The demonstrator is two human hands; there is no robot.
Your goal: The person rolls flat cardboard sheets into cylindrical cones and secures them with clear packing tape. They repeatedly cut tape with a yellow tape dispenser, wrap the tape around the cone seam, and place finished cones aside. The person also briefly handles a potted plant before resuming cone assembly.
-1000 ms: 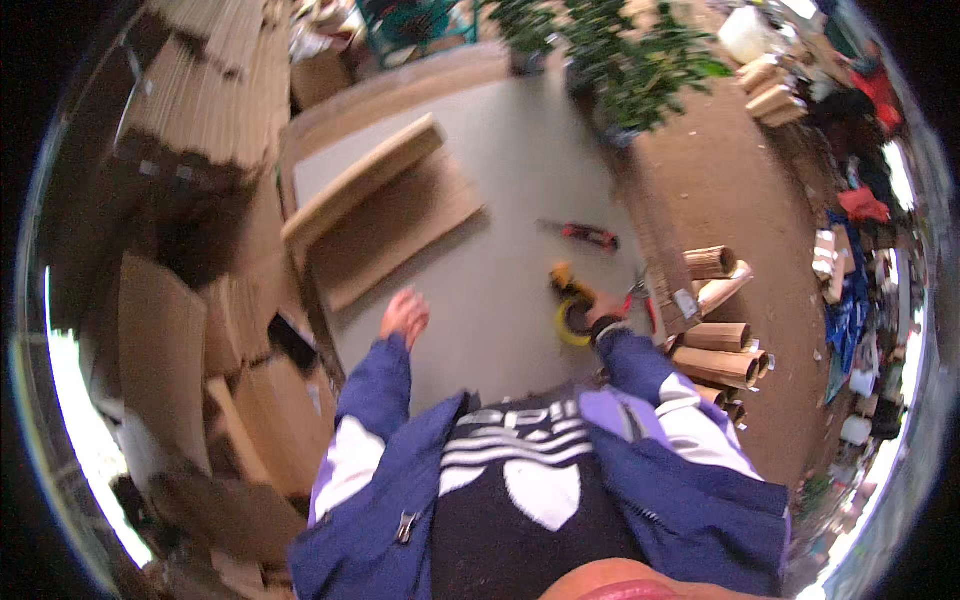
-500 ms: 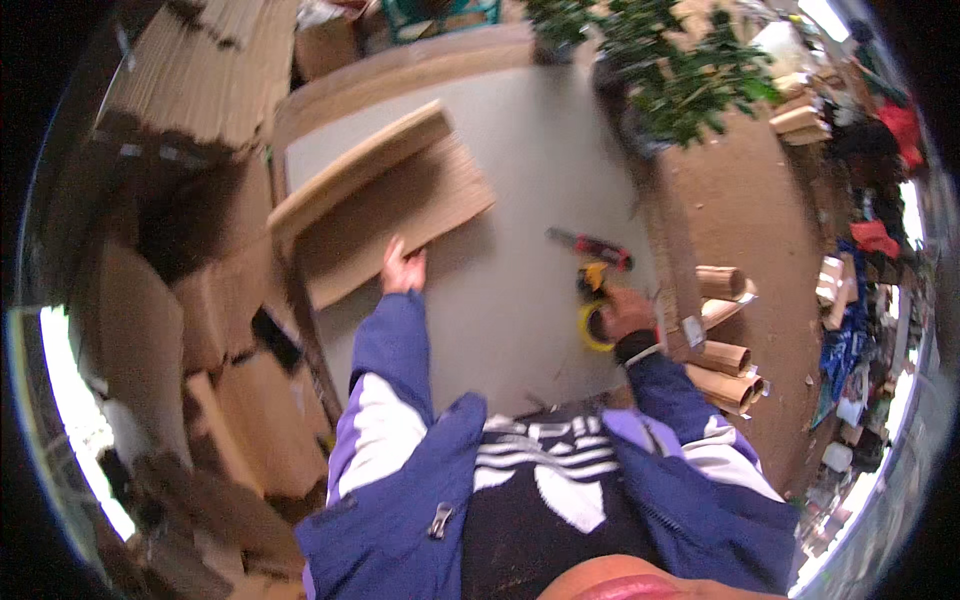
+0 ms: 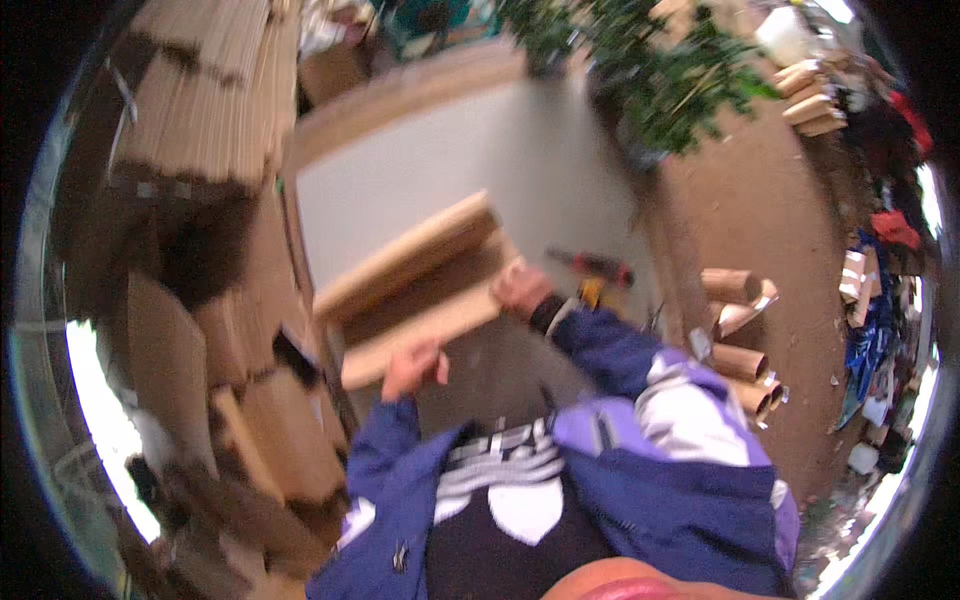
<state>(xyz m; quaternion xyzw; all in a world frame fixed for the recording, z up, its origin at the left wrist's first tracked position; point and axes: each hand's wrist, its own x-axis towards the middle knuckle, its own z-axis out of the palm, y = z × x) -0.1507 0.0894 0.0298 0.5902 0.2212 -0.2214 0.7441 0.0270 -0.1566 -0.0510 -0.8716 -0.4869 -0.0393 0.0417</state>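
Observation:
A brown cardboard sheet (image 3: pixel 420 329), folded up along its near and far sides into a long trough, lies at a slant on a grey-topped table (image 3: pixel 400 190). My left hand (image 3: pixel 412 370) is closed at its near edge, fingers curled against the raised flap. At the right end, my right hand (image 3: pixel 522 287) grips the corner of the same piece; its fingertips are blurred. Just beyond my right cuff lies a yellow tape dispenser (image 3: pixel 592 292), partly hidden by the sleeve. A red and black hand tool (image 3: pixel 592 265) rests beside it.
Stacked flat cardboard (image 3: pixel 195 120) stands at the far left, with loose cardboard pieces (image 3: pixel 290 435) nearer. Potted green plants (image 3: pixel 660 80) border the far right of the table. Rolled cardboard tubes (image 3: pixel 735 285) lie right of it.
My right hand has left the tape dispenser and moved left to the cardboard. The cardboard has come nearer, and its near side is now folded up. My left hand's fingers have curled in.

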